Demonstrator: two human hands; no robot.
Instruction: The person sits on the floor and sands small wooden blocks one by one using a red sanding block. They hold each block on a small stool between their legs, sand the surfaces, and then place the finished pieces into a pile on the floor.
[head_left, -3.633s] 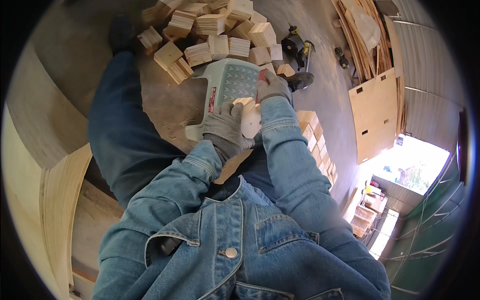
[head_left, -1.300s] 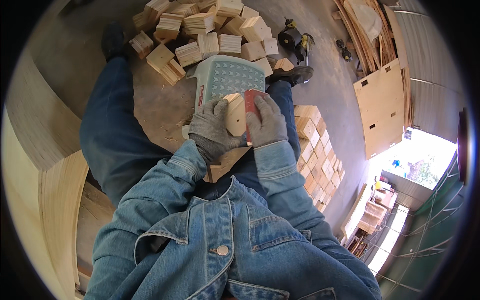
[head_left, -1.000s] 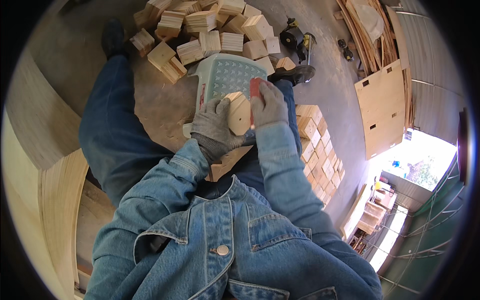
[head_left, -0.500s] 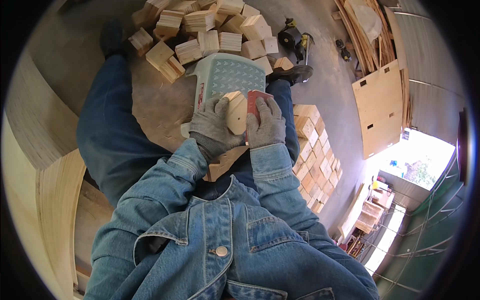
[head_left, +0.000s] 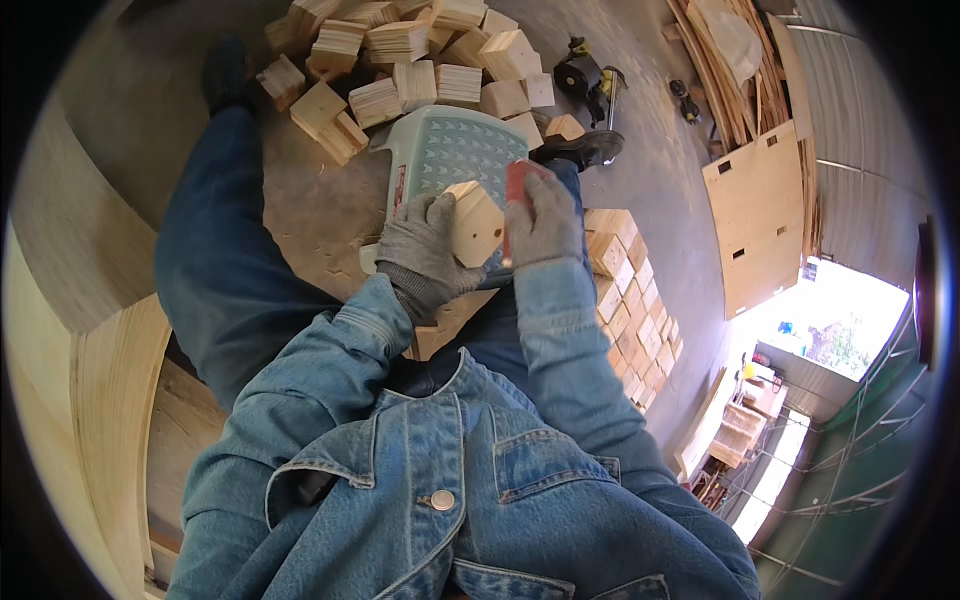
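My left hand, in a grey glove, is closed round a pale wooden block with cut corners and a dark knot on its near face. It holds the block over a light green plastic step stool between my legs. To the right, my gloved right hand grips a flat red sanding block, slightly blurred. A small gap separates the sanding block from the wood. The palm and fingers hide part of the sanding block.
A loose pile of wooden blocks lies beyond the stool. By my right leg stands a neat stack of blocks. A black and yellow power tool sits near my right shoe. Plywood panels lean at the right.
My right hand has moved right with the sanding block, off the wooden block's right face. The wooden block has turned slightly in my left hand, which stays in place.
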